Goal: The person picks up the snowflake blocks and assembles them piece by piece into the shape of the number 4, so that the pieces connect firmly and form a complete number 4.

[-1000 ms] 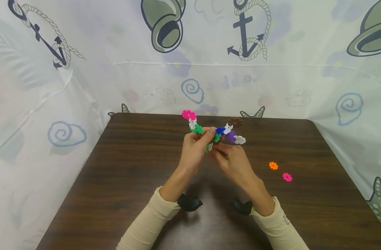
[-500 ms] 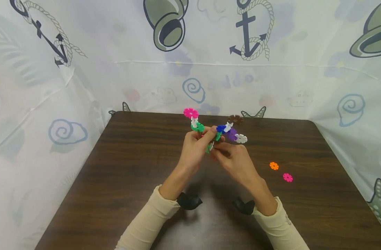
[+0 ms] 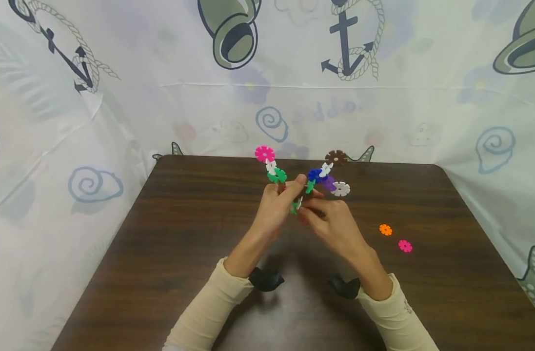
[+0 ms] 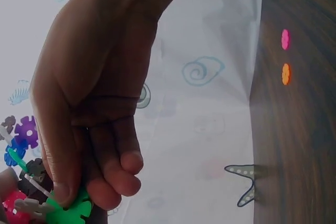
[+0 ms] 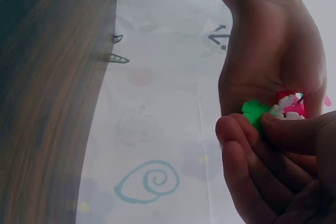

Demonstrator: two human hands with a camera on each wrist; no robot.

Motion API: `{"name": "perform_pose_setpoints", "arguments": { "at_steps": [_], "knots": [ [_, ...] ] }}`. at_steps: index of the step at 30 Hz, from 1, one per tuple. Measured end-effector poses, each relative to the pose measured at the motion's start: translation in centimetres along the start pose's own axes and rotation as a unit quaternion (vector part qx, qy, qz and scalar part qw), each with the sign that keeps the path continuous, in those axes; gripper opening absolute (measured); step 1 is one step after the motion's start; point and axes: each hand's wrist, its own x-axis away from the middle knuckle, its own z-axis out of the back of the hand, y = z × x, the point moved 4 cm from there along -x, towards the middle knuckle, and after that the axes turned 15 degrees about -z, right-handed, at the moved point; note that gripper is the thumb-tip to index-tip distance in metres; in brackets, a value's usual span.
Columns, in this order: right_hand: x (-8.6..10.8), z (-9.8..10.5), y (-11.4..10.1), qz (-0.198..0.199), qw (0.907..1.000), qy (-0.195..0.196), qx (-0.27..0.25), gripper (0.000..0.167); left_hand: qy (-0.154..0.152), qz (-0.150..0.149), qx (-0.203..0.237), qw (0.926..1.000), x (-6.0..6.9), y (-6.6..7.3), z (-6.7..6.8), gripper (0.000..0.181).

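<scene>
Both hands are raised over the table around a build of interlocking notched plastic discs (image 3: 318, 176). My left hand (image 3: 273, 207) grips the build near its middle, thumb on top. From it one branch rises to a pink disc (image 3: 265, 154); another, with blue, purple and white discs, ends at a brown disc (image 3: 336, 157). Lower down, my right hand (image 3: 335, 222) pinches a green disc (image 5: 255, 113) and a white one beside it between thumb and fingers. In the left wrist view, the right thumb presses on that green disc (image 4: 71, 211). Fingers hide the build's centre.
An orange disc (image 3: 385, 229) and a pink disc (image 3: 405, 246) lie loose on the dark wooden table (image 3: 184, 234), right of the hands. A white printed cloth (image 3: 206, 117) hangs behind and along the sides of the table. Black straps are at both wrists.
The build has tilted slightly, so its brown and white discs show more of their faces. My right hand has shifted a little to the right; both hands keep their hold.
</scene>
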Motion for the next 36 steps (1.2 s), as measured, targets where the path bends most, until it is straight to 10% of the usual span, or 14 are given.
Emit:
{"name": "perform_pose_setpoints", "arguments": {
  "at_steps": [8,15,23,36],
  "knots": [
    [0.0,0.1,0.4,-0.039,0.9981,-0.045,-0.014,0.02,0.041,0.0,0.011,0.9991,0.0,0.4,0.5,0.041],
    [0.4,3.5,1.8,-0.157,0.9845,-0.079,-0.002,0.035,0.054,-0.002,-0.026,0.9982,-0.3,0.7,0.8,0.043],
    [0.7,6.6,1.4,-0.088,0.993,0.015,-0.077,0.017,0.045,0.02,-0.009,0.9988,-0.6,0.2,0.7,0.041],
    [0.0,6.5,2.0,-0.11,0.9917,-0.053,-0.04,0.019,-0.074,0.051,-0.147,0.985,-2.7,2.4,1.2,0.044]
  ]
}}
